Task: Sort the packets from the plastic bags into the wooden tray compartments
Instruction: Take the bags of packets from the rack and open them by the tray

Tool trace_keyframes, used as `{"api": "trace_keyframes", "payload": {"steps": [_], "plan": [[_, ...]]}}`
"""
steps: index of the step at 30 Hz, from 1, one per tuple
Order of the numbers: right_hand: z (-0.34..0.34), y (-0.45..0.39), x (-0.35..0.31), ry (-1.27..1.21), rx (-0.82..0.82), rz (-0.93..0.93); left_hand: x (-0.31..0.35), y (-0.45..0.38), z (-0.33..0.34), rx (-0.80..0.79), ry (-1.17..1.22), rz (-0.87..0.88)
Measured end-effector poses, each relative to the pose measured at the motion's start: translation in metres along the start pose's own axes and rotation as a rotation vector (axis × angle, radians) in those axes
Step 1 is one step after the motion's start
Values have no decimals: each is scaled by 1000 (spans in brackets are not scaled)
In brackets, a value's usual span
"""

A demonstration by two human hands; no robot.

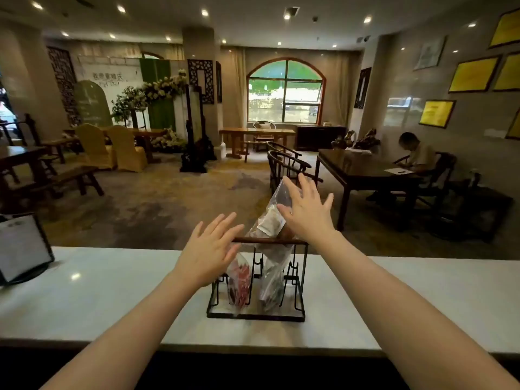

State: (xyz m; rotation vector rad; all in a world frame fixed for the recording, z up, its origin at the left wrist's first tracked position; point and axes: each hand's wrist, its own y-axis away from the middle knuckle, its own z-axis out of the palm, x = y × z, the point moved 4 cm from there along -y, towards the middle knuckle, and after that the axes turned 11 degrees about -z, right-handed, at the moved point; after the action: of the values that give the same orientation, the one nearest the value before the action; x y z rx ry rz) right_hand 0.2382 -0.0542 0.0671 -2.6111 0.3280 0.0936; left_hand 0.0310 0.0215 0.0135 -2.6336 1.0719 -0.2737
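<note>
A black metal rack with a wooden top rail point(270, 240) stands on the white counter point(112, 299). Two clear plastic bags sit in it. The left bag point(239, 280) holds red packets. The taller right bag point(274, 220) holds pale packets and sticks up above the rail. My left hand point(209, 249) hovers with fingers spread at the left end of the rail, in front of the red bag. Beside the tall bag's upper part is my right hand point(305, 212), fingers spread, touching or nearly touching the plastic. Neither hand grips anything.
A tablet-like stand point(22, 249) sits at the counter's far left. Beyond the counter lies a carpeted lobby with dark wooden tables and chairs point(284, 164). A person point(416, 156) sits writing at a table on the right.
</note>
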Motion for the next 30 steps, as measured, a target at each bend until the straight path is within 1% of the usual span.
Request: {"api": "trace_keyframes", "payload": {"steps": [1, 3, 7, 14, 19, 21, 24, 30], "plan": [[0, -2, 0, 8, -3, 10, 1, 0, 4, -31, -1, 1], [3, -8, 2, -4, -4, 35, 2, 0, 14, -40, -14, 27], [15, -9, 6, -161, 24, 93, -2, 0, 36, -17, -75, 54], [31, -16, 4, -362, -5, 176, -4, 0, 35, -46, -120, 96], [35, -18, 5, -383, -2, 178, -4, 0, 37, -85, -192, 131], [33, -20, 4, -385, 35, 168, -4, 0, 37, -80, -213, 151], [21, -25, -2, -390, 133, 119, -3, 1, 36, -54, -227, 158], [-44, -30, -24, -371, 420, -2, -3, 2, 35, -16, -272, 129]]}}
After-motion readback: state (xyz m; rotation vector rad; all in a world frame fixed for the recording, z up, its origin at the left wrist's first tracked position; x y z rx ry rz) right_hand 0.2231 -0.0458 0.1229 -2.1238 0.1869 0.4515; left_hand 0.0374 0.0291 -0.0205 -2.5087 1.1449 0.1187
